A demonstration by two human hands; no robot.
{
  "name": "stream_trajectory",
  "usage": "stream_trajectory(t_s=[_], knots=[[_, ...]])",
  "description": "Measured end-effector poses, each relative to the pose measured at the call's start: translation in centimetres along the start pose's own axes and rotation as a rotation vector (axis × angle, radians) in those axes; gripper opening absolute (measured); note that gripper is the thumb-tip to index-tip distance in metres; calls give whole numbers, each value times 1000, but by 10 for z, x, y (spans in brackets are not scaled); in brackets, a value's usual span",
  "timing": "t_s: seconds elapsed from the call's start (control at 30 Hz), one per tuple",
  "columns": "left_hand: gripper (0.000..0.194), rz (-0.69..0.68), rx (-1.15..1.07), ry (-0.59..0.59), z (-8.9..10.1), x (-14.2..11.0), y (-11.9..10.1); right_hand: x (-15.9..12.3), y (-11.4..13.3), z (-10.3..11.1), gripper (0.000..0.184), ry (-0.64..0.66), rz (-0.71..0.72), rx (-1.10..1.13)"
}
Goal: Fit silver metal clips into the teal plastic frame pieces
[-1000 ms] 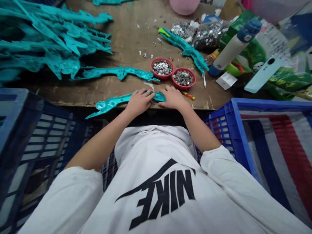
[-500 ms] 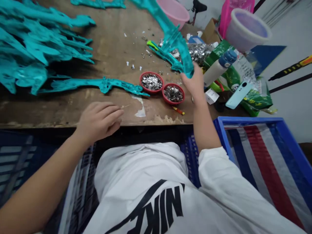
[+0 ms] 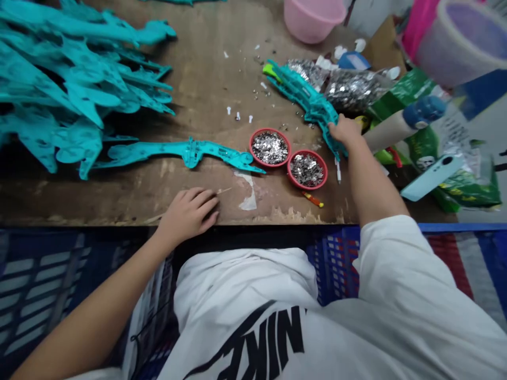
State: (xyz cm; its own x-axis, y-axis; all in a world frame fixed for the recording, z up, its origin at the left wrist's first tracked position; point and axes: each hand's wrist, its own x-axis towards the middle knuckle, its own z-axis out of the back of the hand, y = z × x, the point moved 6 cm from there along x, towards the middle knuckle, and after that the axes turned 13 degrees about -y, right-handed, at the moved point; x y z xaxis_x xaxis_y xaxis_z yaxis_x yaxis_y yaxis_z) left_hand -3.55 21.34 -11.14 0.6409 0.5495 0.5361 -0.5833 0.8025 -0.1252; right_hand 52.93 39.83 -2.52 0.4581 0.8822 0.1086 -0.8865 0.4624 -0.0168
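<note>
My left hand [image 3: 190, 212] lies palm down on the table's front edge, fingers loosely apart, holding nothing. Just past its fingertips is a thin pale stick [image 3: 224, 190]. My right hand [image 3: 347, 132] grips the near end of a long turquoise plastic part [image 3: 317, 100], lying at the right of the table over what seems a similar piece. Another turquoise part [image 3: 204, 150] lies crosswise in front of my left hand. Two red bowls of small silvery metal pieces, a farther bowl [image 3: 271, 148] and a nearer bowl [image 3: 307, 170], stand between my hands.
A heap of turquoise parts [image 3: 67, 79] covers the left of the table. At right are bags of metal pieces [image 3: 352, 89], a bottle [image 3: 400, 124], a phone [image 3: 433, 177] and green packaging [image 3: 467, 184]. A pink basin [image 3: 314, 18] stands behind. Blue crates [image 3: 336, 264] sit below the edge.
My right hand has lowered the turquoise part from a raised position onto the table at the right. My left hand has flattened on the table edge. The camera view has shifted.
</note>
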Motion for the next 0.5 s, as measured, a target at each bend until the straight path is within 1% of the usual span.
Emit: stream_trajectory(t_s=[0.1,0.17,0.2,0.27,0.3,0.33,0.4,0.47,0.5], knots=[[39,38,-37,64,-2,-1,3,-5,-2,3,79,-18,34,-33],[40,54,-105,137,-2,3,9,-11,6,11,86,-93,71,-11],[41,60,-129,168,-1,9,15,-16,14,16,87,-142,106,32],[44,95,-113,192,3,26,33,-30,43,24,79,-213,233,149],[47,133,-68,183,6,37,45,-40,61,26,72,-220,320,208],[51,182,-10,169,9,49,58,-51,81,26,64,-201,410,255],[62,272,81,162,9,70,81,-77,119,20,50,-106,562,296],[68,317,122,180,6,83,93,-102,146,14,46,-13,655,312],[67,329,136,190,4,85,96,-113,153,12,47,22,677,314]])
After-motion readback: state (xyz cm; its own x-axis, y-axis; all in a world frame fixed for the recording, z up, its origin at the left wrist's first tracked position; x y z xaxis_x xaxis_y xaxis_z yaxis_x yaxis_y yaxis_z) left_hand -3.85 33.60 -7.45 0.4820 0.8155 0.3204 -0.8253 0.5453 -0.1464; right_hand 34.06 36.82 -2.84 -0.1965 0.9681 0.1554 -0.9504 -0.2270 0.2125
